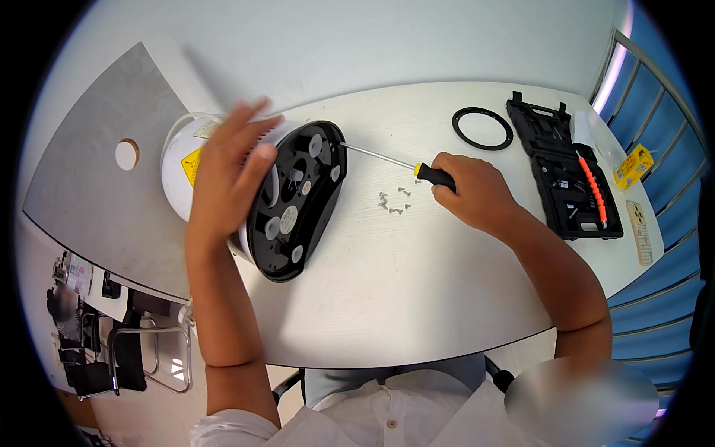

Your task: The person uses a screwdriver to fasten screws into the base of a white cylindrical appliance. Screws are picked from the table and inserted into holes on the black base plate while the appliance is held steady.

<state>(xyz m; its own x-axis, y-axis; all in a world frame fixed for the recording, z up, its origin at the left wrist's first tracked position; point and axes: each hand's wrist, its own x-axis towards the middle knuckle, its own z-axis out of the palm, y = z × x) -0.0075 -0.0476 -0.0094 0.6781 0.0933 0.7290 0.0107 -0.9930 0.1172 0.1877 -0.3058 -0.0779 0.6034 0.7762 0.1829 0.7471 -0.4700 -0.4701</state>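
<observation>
A white rounded appliance [176, 173] with a yellow label lies on its side at the left of the table, its black underside [316, 216] with several round pale feet turned to the right. My left hand [217, 182] is over the white body with fingers spread, their tips blurred; it partly hides the appliance. My right hand [480, 190] is closed round the black and yellow handle of a screwdriver [383, 158]. The screwdriver's shaft points left, and its tip reaches the upper right edge of the black underside. Several small screws [395, 210] lie loose between the appliance and my right hand.
A black ring [460, 136] lies farther back. At the right are an open black tool case [547, 197], a red flexible shaft [593, 190], a yellow box [633, 167] and a small beige strip [639, 235]. A grey tabletop [97, 201] adjoins on the left; metal railings [652, 67] border the right.
</observation>
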